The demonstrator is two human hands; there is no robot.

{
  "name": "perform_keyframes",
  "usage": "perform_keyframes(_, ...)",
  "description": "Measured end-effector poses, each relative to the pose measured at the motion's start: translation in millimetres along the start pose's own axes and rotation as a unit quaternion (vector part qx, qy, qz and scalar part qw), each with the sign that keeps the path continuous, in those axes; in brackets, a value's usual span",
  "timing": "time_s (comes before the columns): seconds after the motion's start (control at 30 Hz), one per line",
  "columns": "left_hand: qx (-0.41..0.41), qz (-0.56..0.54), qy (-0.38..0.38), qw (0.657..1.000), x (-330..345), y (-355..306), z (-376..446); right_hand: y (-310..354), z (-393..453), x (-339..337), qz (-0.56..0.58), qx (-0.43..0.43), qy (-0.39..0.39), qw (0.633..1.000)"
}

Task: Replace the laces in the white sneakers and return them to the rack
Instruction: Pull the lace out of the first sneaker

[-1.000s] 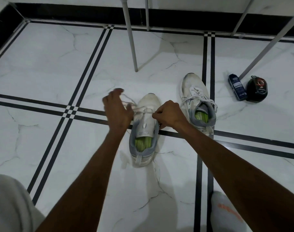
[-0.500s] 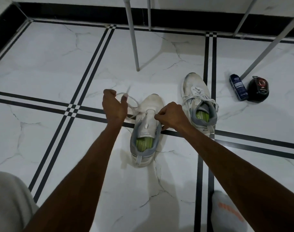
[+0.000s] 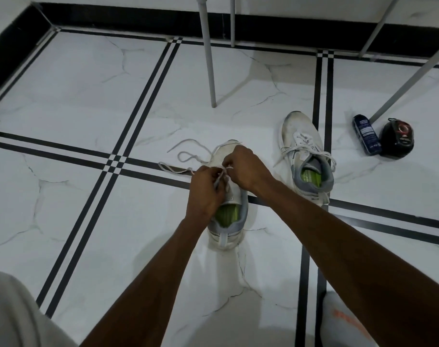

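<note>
White sneaker [image 3: 228,196] w/ green insole is seen on the floor [image 3: 88,221] at mid frame, toe pointing up the frame. Its lace [image 3: 186,156] is pinched near the tongue by the left hand [image 3: 206,191] & right hand [image 3: 246,169], fingers curled round it. The rest of the lace is spread in loops on the floor, left of the toe. The 2nd sneaker [image 3: 306,156], laced, is set at right of it. A blue can [image 3: 366,135] & a black round tin [image 3: 397,139] are laid touching at far right.
</note>
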State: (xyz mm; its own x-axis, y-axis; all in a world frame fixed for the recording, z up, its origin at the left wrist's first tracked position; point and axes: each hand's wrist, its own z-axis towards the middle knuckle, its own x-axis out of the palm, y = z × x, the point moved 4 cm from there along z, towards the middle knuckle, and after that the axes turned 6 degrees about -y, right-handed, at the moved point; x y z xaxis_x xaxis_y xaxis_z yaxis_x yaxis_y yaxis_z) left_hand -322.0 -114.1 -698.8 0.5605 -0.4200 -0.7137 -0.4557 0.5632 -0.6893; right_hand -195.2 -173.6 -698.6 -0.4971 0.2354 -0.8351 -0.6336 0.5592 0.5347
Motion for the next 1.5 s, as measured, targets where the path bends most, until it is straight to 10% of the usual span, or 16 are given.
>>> perform_keyframes(0.2,-0.005,-0.012,-0.023,1.000,-6.0,1.6,-4.1,-5.1,-2.1,-20.9,0.062,-0.010,-0.088,0.994)
perform_keyframes(0.33,-0.046,-0.007,-0.038,0.998,-9.0,7.5,-5.1,-68.2,-6.1,-82.5,0.254,0.222,-0.416,0.844)
perform_keyframes(0.4,-0.054,-0.012,-0.044,0.997,-9.2,6.7,-5.6,-76.4,-5.4,-104.5,0.278,0.207,-0.483,0.804)
perform_keyframes(0.63,-0.056,-0.029,-0.040,0.997,-9.2,3.8,-6.1,-4.6,-6.7,-11.9,0.081,-0.005,-0.075,0.994)
perform_keyframes(1.07,-0.051,-0.011,-0.025,0.998,-8.0,6.7,-4.5,7.8,-0.1,-9.6,-0.106,-0.126,-0.042,0.986)
perform_keyframes(1.13,-0.060,-0.013,-0.026,0.998,-9.8,10.8,-2.8,-15.5,4.1,-38.6,-0.022,-0.044,-0.195,0.980)
perform_keyframes(1.27,-0.068,-0.019,-0.032,0.997,-11.6,13.9,-3.3,-81.6,1.4,-130.0,0.194,0.216,-0.502,0.815)
perform_keyframes(1.5,-0.058,-0.020,-0.039,0.997,-9.3,7.6,-2.6,-4.9,0.0,-41.3,0.164,0.031,-0.124,0.978)
